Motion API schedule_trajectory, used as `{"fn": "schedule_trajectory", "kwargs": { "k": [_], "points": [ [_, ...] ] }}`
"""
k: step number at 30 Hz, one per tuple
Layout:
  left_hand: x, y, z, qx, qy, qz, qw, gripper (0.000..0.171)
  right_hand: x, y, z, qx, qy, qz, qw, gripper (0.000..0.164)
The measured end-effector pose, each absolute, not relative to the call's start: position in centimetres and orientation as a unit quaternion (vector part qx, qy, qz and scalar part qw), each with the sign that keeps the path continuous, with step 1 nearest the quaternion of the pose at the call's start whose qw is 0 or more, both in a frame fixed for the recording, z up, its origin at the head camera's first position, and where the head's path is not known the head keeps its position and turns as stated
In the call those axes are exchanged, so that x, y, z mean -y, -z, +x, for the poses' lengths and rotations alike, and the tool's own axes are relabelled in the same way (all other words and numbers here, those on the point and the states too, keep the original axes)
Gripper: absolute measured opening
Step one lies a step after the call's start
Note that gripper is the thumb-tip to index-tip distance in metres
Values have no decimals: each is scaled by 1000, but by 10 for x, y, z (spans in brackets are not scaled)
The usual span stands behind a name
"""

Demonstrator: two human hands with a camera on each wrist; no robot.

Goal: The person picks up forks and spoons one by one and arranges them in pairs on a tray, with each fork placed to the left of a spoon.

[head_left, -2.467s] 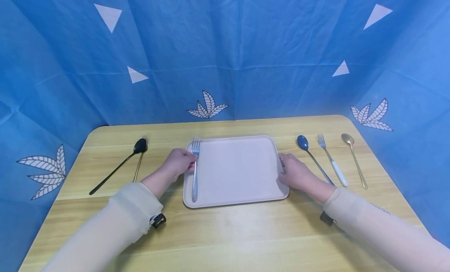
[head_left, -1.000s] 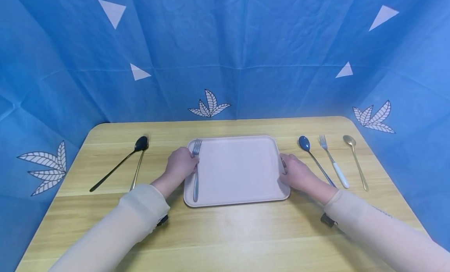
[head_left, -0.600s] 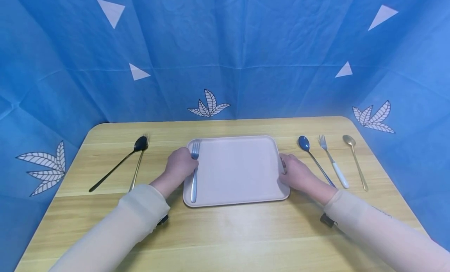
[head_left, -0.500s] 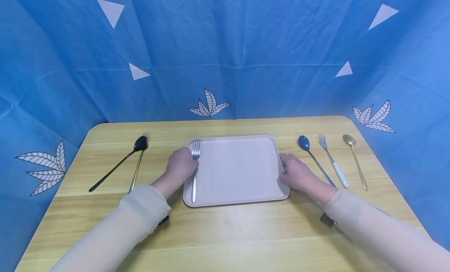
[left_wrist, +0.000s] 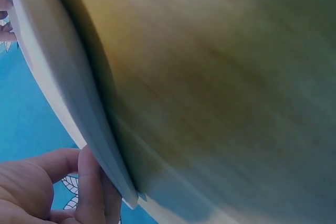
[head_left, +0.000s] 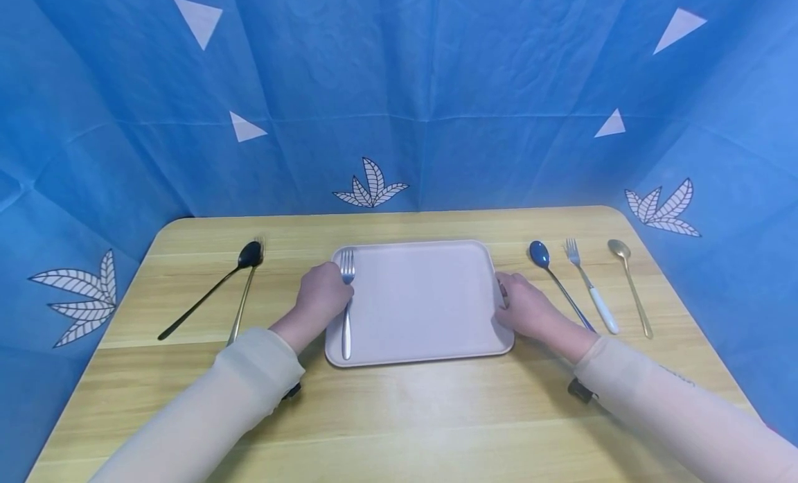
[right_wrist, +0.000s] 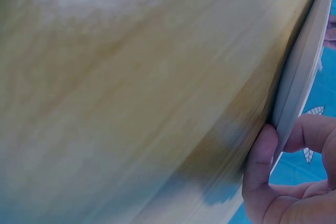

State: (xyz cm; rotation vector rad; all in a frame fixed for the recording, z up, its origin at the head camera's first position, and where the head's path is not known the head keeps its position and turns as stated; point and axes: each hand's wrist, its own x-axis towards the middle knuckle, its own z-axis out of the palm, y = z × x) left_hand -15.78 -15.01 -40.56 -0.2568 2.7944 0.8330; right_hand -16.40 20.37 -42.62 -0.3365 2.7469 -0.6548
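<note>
A silver fork (head_left: 346,334) lies lengthwise along the left side of the pale pinkish tray (head_left: 430,303), tines pointing away. My left hand (head_left: 321,294) pinches the fork below its tines, covering that stretch of it in the head view. In the left wrist view the curled fingers (left_wrist: 90,182) of that hand are right at the tray's rim; the fork is hidden there. At the opposite end my right hand (head_left: 524,306) grips the tray's edge, with fingers (right_wrist: 260,156) against its outer wall and more reaching over the rim.
On the wooden table (head_left: 405,414), a black spoon (head_left: 249,255) overlaps a gold fork (head_left: 242,303) at left. A dark blue spoon (head_left: 539,254), a white-handled fork (head_left: 601,310) and a gold spoon (head_left: 636,296) lie at right. Blue cloth (head_left: 474,109) hangs behind.
My left hand has shifted slightly right and turned over the fork. The fork has slid a little toward me and changed its angle slightly. The tray and right hand have stayed put.
</note>
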Motion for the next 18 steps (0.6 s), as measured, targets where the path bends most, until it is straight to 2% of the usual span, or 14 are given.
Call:
{"fn": "schedule_trajectory", "kwargs": {
  "k": [18],
  "points": [
    [147,407,-154,-956,-260,-83,110,16,-202,426,-163,-955,230,-120,142,75]
  ]
}}
